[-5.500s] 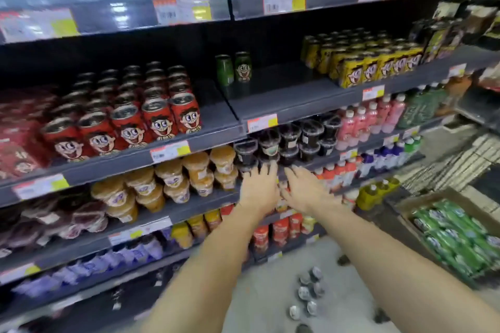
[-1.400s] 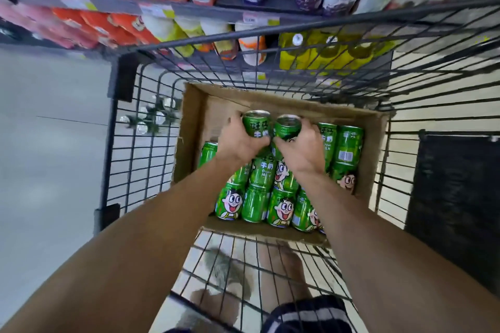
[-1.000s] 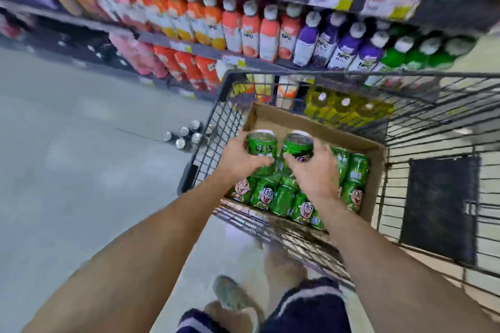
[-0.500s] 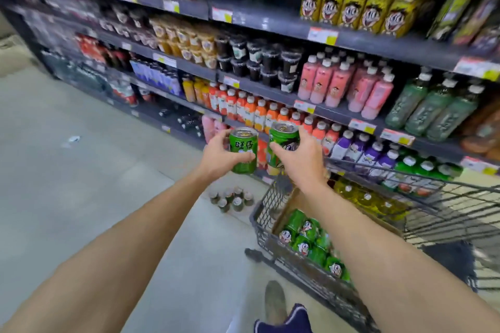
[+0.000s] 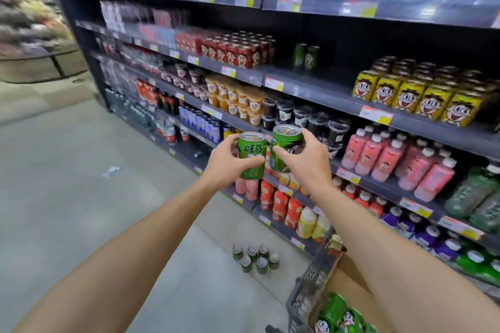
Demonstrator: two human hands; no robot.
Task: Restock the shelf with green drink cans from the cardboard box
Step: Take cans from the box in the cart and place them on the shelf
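My left hand (image 5: 226, 162) grips one green drink can (image 5: 251, 155) upright, and my right hand (image 5: 307, 158) grips a second green can (image 5: 284, 144) beside it, tilted slightly. Both cans hover in front of the middle shelves at chest height. Two green cans (image 5: 305, 55) stand at the back of a mostly bare dark shelf (image 5: 319, 86), above and a little right of my hands. The cardboard box (image 5: 349, 286) with more green cans (image 5: 341, 316) sits in the cart at the lower right.
Red cans (image 5: 235, 50) fill the shelf left of the bare spot, yellow cans (image 5: 416, 92) the right. Cups, pink bottles and juice bottles fill the lower shelves. A cluster of small bottles (image 5: 255, 258) stands on the floor by the wire cart (image 5: 305, 297).
My hands lifted two green cans out of the box in the cart. The view swung up from the cart to the shelves, and the cans now sit higher, closer to the shelf.
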